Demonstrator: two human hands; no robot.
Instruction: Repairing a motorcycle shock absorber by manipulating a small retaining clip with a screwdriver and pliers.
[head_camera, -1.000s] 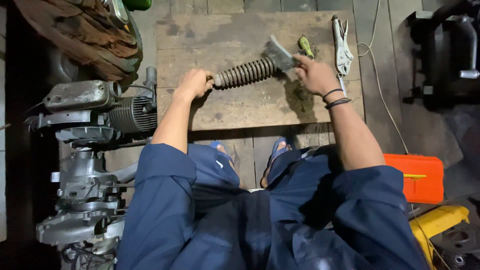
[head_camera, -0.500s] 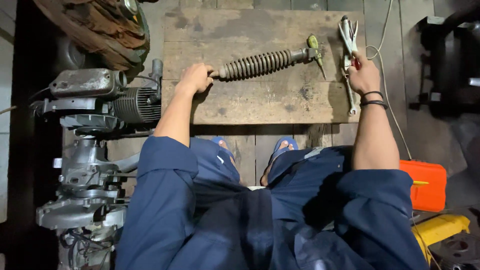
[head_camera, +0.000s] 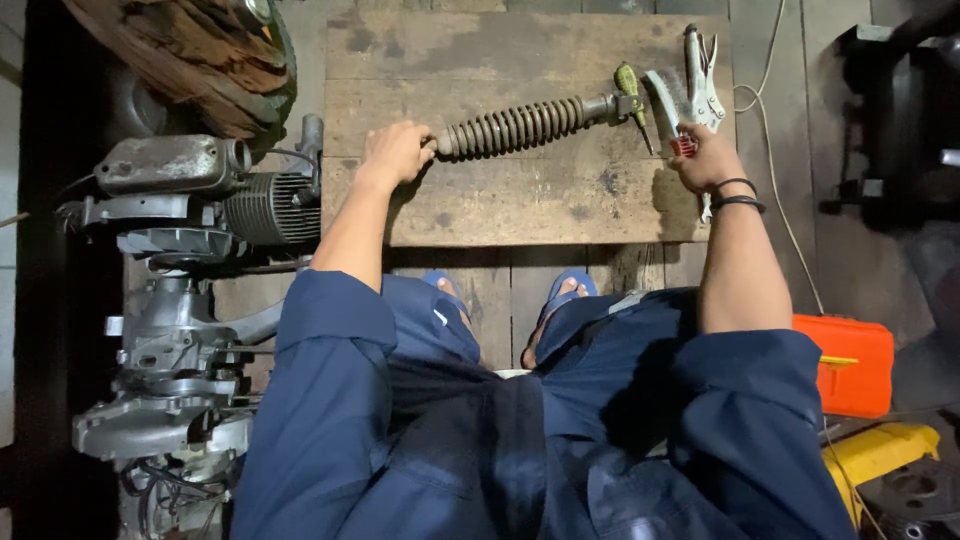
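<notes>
Two hands engaged: my left hand (head_camera: 395, 152) grips the rusty coiled shock absorber (head_camera: 528, 124); my right hand (head_camera: 705, 160) pinches the red-handled tool (head_camera: 684, 146), ready for brushing next.

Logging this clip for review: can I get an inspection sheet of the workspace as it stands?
Surface: stained wooden board on a plank floor.
Job's things: coil-spring shock absorber lying on the board.
Clutter: green-handled screwdriver, wire brush, locking pliers at the board's right end.
Grippers: left hand grips the shock's end; right hand rests at the tools, on a red-handled item, grip unclear.
Cables: white cord along the board's right edge.
Surroundings: engine at left; orange case and yellow object at right.
</notes>
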